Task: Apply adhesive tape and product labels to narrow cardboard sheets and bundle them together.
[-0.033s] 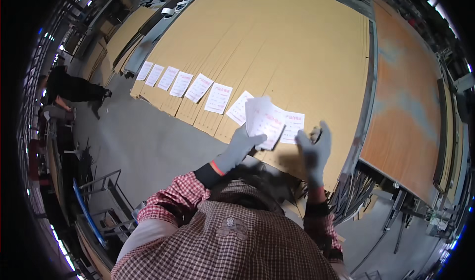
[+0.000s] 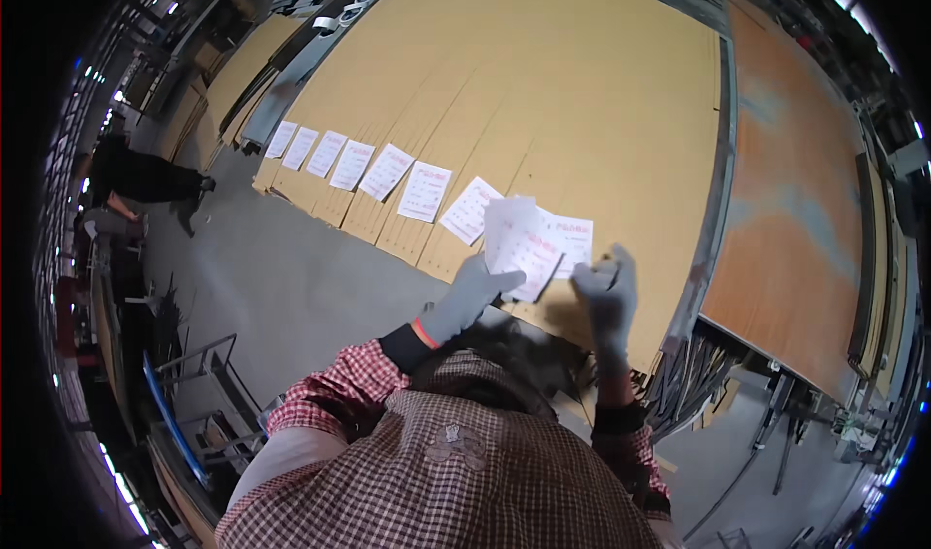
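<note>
My left hand (image 2: 469,295), in a grey glove, grips a small fanned stack of printed paper slips (image 2: 529,253), with the thumb on top. To its right, my gloved right hand (image 2: 606,295) hovers over the cardboard sheets (image 2: 582,83). Its fingers are curled in, and no paper shows in them. One white slip (image 2: 575,242) lies partly under the held stack, close to the right fingertips. Leftward along the near edge runs a row of several similar slips, including a tilted slip (image 2: 472,210) and an upright slip (image 2: 424,192).
Rolls of tape (image 2: 346,14) rest at the far left edge. A wood-coloured panel (image 2: 781,190) stands to the right, with dark strips (image 2: 684,379) bundled below it. A person in dark clothes (image 2: 145,173) is on the left floor, near a metal-frame cart (image 2: 208,394).
My right hand has shifted slightly left, and its fingers have curled from spread to closed. The left hand still holds the stack, moved slightly down.
</note>
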